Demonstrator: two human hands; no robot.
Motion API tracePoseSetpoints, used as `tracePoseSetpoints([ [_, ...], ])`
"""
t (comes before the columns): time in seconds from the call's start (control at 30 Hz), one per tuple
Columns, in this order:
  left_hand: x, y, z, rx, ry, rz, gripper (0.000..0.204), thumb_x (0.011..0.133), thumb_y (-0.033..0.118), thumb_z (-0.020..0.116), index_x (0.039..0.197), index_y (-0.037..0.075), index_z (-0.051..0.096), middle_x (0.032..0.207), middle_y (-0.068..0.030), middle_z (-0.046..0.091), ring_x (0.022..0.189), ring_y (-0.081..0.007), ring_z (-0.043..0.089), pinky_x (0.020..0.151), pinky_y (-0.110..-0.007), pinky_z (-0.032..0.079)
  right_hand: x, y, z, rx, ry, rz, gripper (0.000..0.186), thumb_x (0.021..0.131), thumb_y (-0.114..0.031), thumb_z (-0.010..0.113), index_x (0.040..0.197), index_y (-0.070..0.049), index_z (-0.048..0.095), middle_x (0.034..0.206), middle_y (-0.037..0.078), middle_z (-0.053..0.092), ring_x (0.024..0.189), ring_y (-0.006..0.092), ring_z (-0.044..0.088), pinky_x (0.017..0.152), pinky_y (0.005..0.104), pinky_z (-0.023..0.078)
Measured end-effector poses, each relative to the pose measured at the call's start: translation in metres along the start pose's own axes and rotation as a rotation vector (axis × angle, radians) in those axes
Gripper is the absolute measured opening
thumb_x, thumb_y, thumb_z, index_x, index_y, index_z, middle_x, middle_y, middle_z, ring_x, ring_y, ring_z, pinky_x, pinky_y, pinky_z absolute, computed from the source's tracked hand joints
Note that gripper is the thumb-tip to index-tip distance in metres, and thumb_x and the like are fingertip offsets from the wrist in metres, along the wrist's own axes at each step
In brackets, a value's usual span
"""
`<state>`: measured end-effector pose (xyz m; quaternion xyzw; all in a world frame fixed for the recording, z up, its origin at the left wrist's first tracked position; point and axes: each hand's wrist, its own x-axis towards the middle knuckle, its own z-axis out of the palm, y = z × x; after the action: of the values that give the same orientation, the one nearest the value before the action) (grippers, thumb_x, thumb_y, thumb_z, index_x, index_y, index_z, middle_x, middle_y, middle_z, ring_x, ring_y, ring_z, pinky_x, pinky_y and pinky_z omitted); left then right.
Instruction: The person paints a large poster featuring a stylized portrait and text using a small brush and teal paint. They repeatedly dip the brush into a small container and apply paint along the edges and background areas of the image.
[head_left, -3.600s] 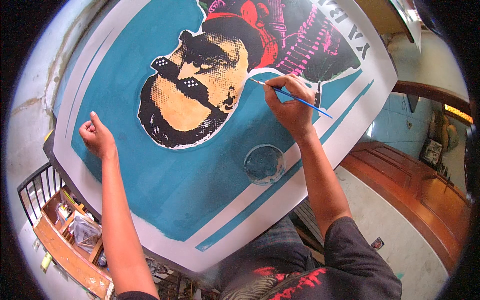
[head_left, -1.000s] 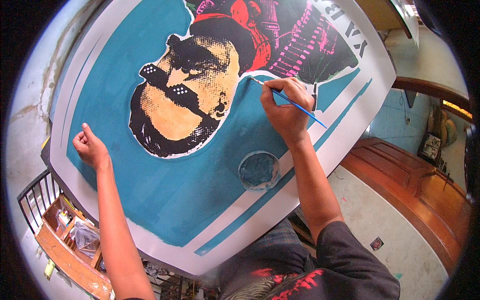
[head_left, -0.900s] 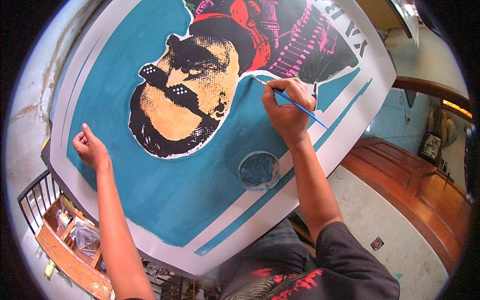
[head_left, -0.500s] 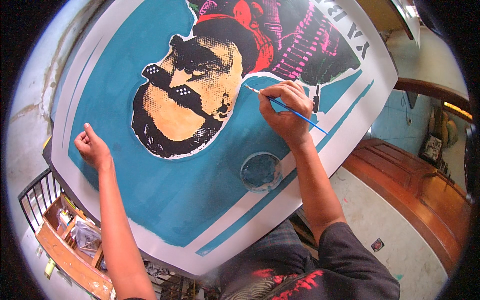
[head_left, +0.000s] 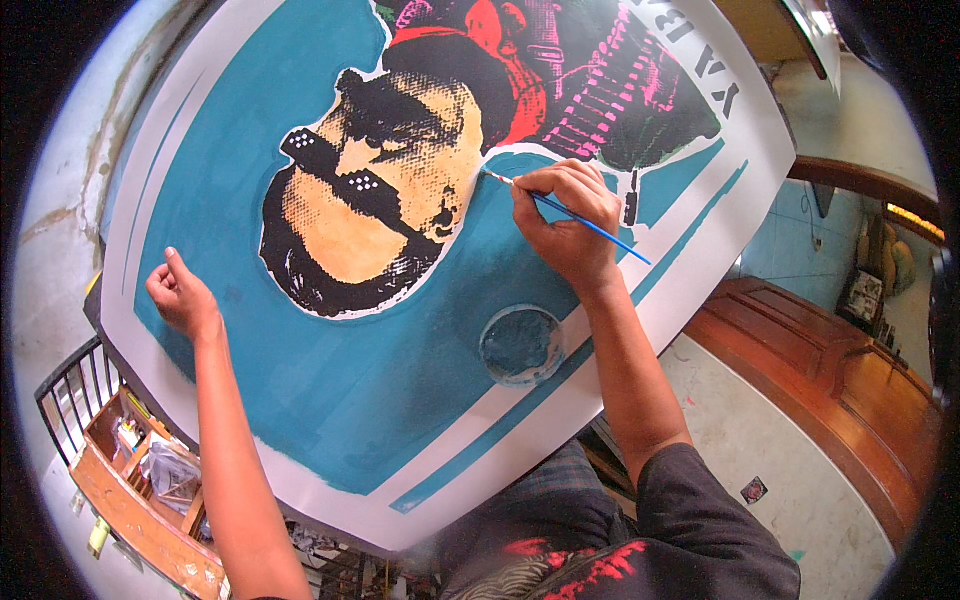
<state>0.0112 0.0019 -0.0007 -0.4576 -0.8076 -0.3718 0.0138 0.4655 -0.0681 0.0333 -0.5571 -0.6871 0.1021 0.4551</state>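
Most of the poster (head_left: 330, 400) looks filled in teal; the right hand (head_left: 565, 225), fingers pinched on a thin blue brush (head_left: 570, 213), works the white edge beside the printed face; the left hand (head_left: 183, 298), loosely curled, steadies the left border; bare streaks remain near the near edge.

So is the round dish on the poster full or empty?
Holding paint: the clear round dish shows dark teal liquid inside, sitting upright on the poster; how deep, cannot tell.
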Motion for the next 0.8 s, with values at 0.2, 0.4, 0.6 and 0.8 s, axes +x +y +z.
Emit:
tracePoseSetpoints([
  [0.2, -0.0009, 0.0025, -0.0006, 0.009, -0.006, -0.015, 0.046, 0.092, 0.047, 0.062, 0.091, 0.001, 0.058, 0.081, -0.0065, 0.057, 0.070, -0.0173, 0.053, 0.066, -0.033, 0.046, 0.0006, -0.0013, 0.0004, -0.059, 0.044, 0.016, 0.008, 0.070, 0.003, 0.073, 0.074, -0.004, 0.070, 0.072, 0.008, 0.070, 0.067, 0.0192, 0.067, 0.067, 0.0311, 0.052],
  [0.4, 0.0005, 0.0013, -0.0016, 0.010, -0.031, -0.039, 0.047, 0.093, 0.048, 0.061, 0.092, 0.001, 0.057, 0.084, -0.0068, 0.057, 0.074, -0.0177, 0.053, 0.068, -0.033, 0.047, -0.0021, 0.0027, 0.0006, -0.082, 0.091, 0.041, 0.008, 0.070, 0.002, 0.073, 0.075, -0.003, 0.070, 0.071, 0.008, 0.069, 0.064, 0.0183, 0.065, 0.065, 0.0308, 0.051],
  [0.6, -0.0003, 0.0011, -0.0006, 0.000, -0.022, -0.029, 0.048, 0.092, 0.049, 0.061, 0.092, 0.001, 0.057, 0.084, -0.0071, 0.057, 0.073, -0.0183, 0.053, 0.068, -0.034, 0.047, -0.0036, 0.0040, 0.0000, -0.116, 0.120, 0.075, 0.007, 0.070, 0.002, 0.072, 0.075, -0.003, 0.070, 0.068, 0.008, 0.068, 0.061, 0.0180, 0.063, 0.064, 0.0303, 0.050],
  [0.8, 0.0018, -0.0022, -0.0009, -0.008, -0.038, -0.033, 0.048, 0.092, 0.049, 0.061, 0.093, 0.001, 0.057, 0.084, -0.0075, 0.058, 0.073, -0.0186, 0.054, 0.068, -0.034, 0.047, -0.0046, 0.0040, -0.0003, -0.146, 0.149, 0.094, 0.007, 0.069, 0.002, 0.071, 0.074, -0.002, 0.069, 0.068, 0.008, 0.067, 0.060, 0.0181, 0.062, 0.063, 0.0300, 0.050],
])
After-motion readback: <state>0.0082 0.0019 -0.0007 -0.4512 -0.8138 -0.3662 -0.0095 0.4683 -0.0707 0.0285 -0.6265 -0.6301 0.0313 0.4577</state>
